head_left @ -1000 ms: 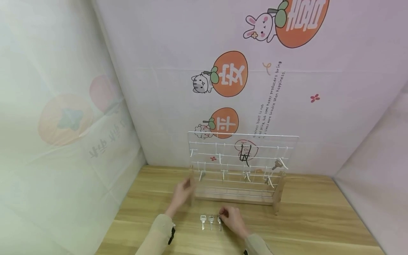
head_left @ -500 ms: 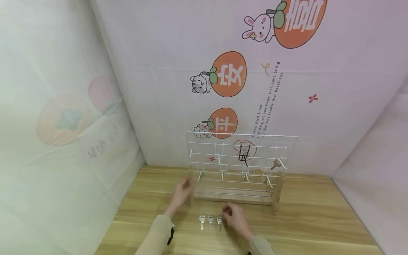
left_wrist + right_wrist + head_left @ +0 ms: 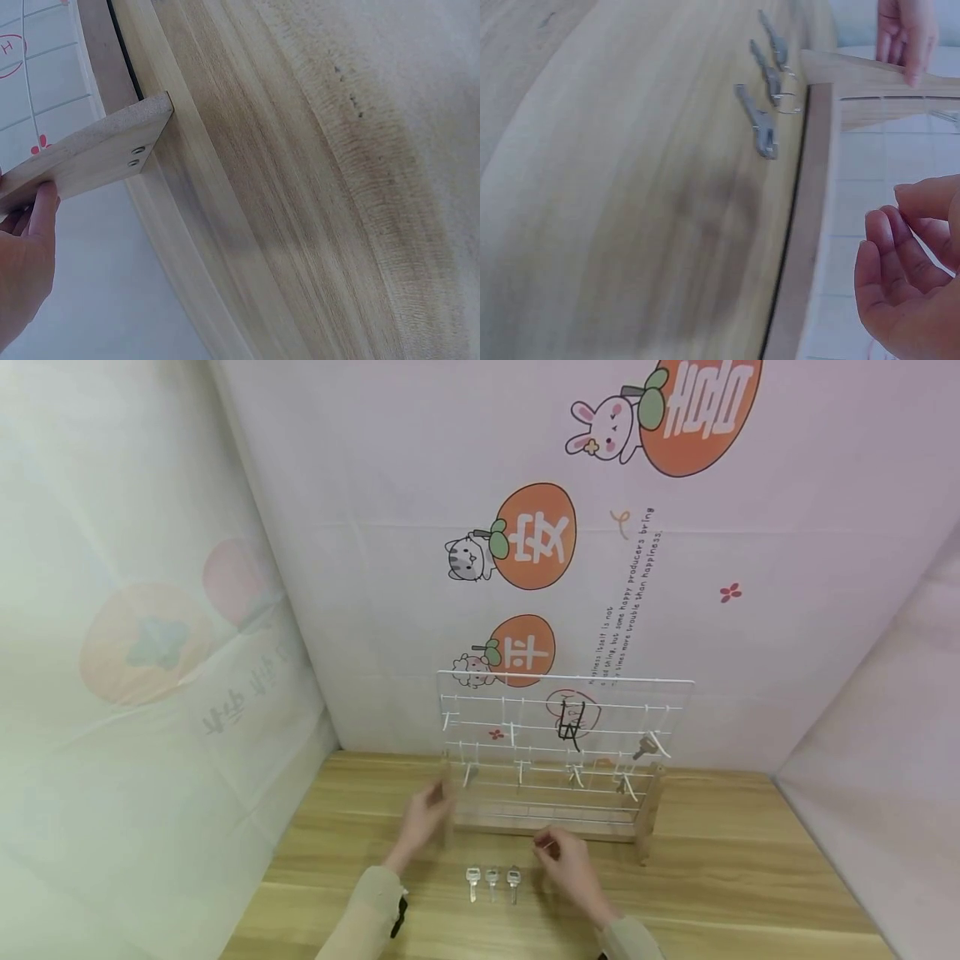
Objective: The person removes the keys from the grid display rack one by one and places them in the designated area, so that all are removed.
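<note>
In the head view my left hand (image 3: pixel 426 814) grips the wooden side post of a wire-grid rack (image 3: pixel 547 827). The left wrist view shows its thumb along one face of the side post (image 3: pixel 90 146), with the other fingers partly hidden. My right hand (image 3: pixel 570 864) hovers in front of the rack's base, fingers loosely bent; between its fingertips (image 3: pixel 901 191) nothing can be seen. To its left lie three silver keys in a row: a left key (image 3: pixel 473 883), a middle key (image 3: pixel 492 883) and a right key (image 3: pixel 513 885).
White hooks hang on the grid, along with a black hook (image 3: pixel 572 720). From the upper right hook hangs a key (image 3: pixel 647 745); small key-like pieces hang lower, too small to tell surely. The wooden table (image 3: pixel 735 860) meets printed cloth walls (image 3: pixel 390 610).
My right hand has left the rightmost key and moved right and toward the rack; that key stays on the table. My left hand keeps its grip on the post.
</note>
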Tool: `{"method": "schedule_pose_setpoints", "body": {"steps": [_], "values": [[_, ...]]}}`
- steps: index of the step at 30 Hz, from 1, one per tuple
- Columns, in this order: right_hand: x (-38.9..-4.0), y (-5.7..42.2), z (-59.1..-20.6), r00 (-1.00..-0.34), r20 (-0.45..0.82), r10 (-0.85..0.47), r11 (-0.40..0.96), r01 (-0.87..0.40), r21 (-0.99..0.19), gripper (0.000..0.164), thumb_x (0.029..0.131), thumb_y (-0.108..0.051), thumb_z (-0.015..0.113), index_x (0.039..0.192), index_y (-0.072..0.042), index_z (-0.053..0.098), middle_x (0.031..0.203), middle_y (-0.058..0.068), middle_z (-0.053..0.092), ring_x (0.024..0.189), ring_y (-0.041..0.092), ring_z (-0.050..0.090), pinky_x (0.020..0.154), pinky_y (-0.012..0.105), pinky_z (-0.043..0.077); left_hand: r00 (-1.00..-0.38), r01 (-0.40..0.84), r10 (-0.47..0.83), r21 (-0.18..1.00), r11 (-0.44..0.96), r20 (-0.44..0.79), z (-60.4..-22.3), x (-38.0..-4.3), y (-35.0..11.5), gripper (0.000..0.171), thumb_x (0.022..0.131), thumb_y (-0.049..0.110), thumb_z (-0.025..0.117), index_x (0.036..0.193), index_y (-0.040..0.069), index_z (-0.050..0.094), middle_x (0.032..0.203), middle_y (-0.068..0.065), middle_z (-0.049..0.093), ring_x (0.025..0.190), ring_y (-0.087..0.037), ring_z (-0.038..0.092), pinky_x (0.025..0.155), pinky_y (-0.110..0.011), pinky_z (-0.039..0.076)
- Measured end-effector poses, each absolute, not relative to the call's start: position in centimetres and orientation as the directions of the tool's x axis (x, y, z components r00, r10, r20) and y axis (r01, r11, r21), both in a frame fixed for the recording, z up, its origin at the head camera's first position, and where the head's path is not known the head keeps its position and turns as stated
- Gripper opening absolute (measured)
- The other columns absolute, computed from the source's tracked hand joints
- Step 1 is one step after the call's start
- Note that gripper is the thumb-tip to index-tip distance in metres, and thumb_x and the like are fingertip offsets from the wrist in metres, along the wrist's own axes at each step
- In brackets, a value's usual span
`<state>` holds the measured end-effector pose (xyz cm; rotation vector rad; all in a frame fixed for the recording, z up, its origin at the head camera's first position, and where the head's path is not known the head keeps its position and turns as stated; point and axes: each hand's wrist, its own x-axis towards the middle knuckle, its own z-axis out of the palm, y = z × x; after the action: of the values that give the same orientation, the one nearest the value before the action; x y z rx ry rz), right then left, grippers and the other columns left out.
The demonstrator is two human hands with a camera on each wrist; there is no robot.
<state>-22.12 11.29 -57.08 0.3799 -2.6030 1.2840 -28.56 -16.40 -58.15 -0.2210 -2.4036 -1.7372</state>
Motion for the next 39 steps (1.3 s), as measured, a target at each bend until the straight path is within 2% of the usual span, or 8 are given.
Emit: {"method": "schedule_pose_setpoints", "body": {"steps": [4, 17, 26, 34, 39], "values": [[-22.0, 11.5, -55.9, -0.932, 0.343, -0.115, 0.578, -0.344, -0.740, 0.017, 0.079, 0.006, 0.073, 0.092, -0.003, 0.069, 0.083, 0.003, 0.072, 0.071, 0.004, 0.062, 0.064, 0.013, 0.056, -0.977, 0.205, 0.018, 0.925, 0.319, 0.210, -58.2, -28.6, -16.4, 0.050, 0.096, 0.021, 0.065, 0.139, -0.001, 0.052, 0.131, -0.022, 0.064, 0.118, -0.036, 0.064, 0.104, -0.047, 0.054], [-21.5, 13.1, -51.3, -0.887, 0.461, -0.038, 0.552, -0.403, -0.730, 0.016, 0.081, 0.004, 0.075, 0.094, -0.004, 0.069, 0.087, 0.006, 0.074, 0.074, 0.010, 0.066, 0.066, 0.018, 0.059, -0.979, 0.198, 0.016, 0.931, 0.308, 0.203, -58.2, -28.5, -16.5, 0.048, 0.096, 0.016, 0.065, 0.138, -0.003, 0.052, 0.131, -0.024, 0.063, 0.120, -0.038, 0.063, 0.104, -0.047, 0.054], [-21.5, 14.7, -49.0, -0.855, 0.518, 0.014, 0.572, -0.418, -0.706, 0.014, 0.082, 0.001, 0.076, 0.093, -0.005, 0.070, 0.088, 0.007, 0.074, 0.074, 0.001, 0.063, 0.065, 0.018, 0.060, -0.978, 0.206, 0.019, 0.933, 0.295, 0.210, -58.1, -28.4, -16.4, 0.049, 0.095, 0.018, 0.065, 0.138, -0.003, 0.052, 0.131, -0.025, 0.063, 0.119, -0.038, 0.063, 0.104, -0.048, 0.054], [-21.6, 16.1, -47.4, -0.798, 0.600, 0.045, 0.531, -0.490, -0.691, 0.015, 0.082, 0.006, 0.074, 0.094, -0.003, 0.070, 0.087, 0.008, 0.074, 0.074, -0.003, 0.062, 0.068, 0.008, 0.056, -0.977, 0.210, 0.026, 0.925, 0.318, 0.213, -58.0, -28.4, -16.4, 0.051, 0.096, 0.018, 0.064, 0.139, -0.005, 0.050, 0.132, -0.026, 0.062, 0.120, -0.039, 0.062, 0.103, -0.047, 0.054], [-21.7, 16.9, -46.4, -0.786, 0.614, 0.074, 0.506, -0.501, -0.702, 0.015, 0.083, 0.008, 0.073, 0.095, -0.001, 0.070, 0.088, 0.012, 0.074, 0.074, -0.005, 0.061, 0.068, 0.004, 0.054, -0.978, 0.207, 0.029, 0.930, 0.303, 0.208, -57.9, -28.5, -16.4, 0.053, 0.095, 0.016, 0.065, 0.141, -0.005, 0.048, 0.135, -0.027, 0.060, 0.122, -0.040, 0.061, 0.105, -0.048, 0.053]]}}
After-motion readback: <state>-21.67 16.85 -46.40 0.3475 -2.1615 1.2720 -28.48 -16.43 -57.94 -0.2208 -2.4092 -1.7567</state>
